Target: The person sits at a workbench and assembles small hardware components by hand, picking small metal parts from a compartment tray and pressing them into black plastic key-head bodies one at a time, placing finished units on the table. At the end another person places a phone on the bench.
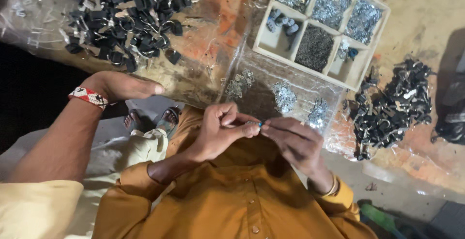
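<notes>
My left hand [220, 128] and my right hand [290, 139] meet at the table's near edge, just above my orange shirt. Together they pinch a small metal part with a blue tip [255, 122] between thumbs and fingertips. Most of the part is hidden by my fingers. Just beyond my hands, small heaps of silvery metal pieces [285, 96] lie on a clear plastic sheet.
A wooden compartment tray [359, 71] holds silvery and dark small parts. Piles of black clips lie at the top left [126, 16] and at the right [392, 105]. A co-worker's hand [121, 85], with a beaded wristband, rests on the table edge at left. Sandalled feet [151, 120] show below.
</notes>
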`<action>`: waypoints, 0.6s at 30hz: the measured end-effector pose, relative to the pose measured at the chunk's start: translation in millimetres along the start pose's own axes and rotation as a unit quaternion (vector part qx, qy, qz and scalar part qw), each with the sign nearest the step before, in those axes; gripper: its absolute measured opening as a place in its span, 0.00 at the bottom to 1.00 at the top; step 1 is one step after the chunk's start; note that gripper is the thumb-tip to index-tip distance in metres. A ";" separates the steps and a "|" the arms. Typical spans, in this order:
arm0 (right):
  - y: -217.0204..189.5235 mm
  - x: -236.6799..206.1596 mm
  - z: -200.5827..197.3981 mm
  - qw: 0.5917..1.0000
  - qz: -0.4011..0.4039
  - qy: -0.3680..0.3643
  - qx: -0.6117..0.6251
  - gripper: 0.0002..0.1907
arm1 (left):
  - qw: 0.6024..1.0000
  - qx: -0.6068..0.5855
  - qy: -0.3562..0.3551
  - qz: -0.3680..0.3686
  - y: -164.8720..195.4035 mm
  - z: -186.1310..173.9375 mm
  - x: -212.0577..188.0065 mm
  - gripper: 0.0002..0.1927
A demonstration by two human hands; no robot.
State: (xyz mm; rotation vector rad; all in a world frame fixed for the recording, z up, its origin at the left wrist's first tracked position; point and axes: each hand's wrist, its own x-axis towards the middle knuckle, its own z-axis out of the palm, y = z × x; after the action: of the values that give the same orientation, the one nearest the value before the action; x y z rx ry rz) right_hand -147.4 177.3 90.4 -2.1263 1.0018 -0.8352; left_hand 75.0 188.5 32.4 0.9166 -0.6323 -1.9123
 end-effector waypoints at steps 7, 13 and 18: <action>0.2 29.9 -48.9 0.997 0.043 0.000 -0.058 0.10 | 0.990 0.060 -0.072 0.102 28.0 21.9 27.2 0.20; 21.0 59.6 -131.6 0.977 0.066 -0.053 -0.196 0.11 | 0.978 0.125 -0.079 0.149 59.8 26.4 38.7 0.13; 93.5 94.7 -179.9 0.934 -0.053 0.202 -0.291 0.12 | 0.921 0.230 0.034 0.313 72.8 20.1 40.1 0.07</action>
State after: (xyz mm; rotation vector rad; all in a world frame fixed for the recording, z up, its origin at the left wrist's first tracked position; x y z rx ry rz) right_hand -273.8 3.4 152.6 -2.5762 1.5043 -1.1721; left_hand 82.4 120.4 83.4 0.9135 -1.2005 -1.1704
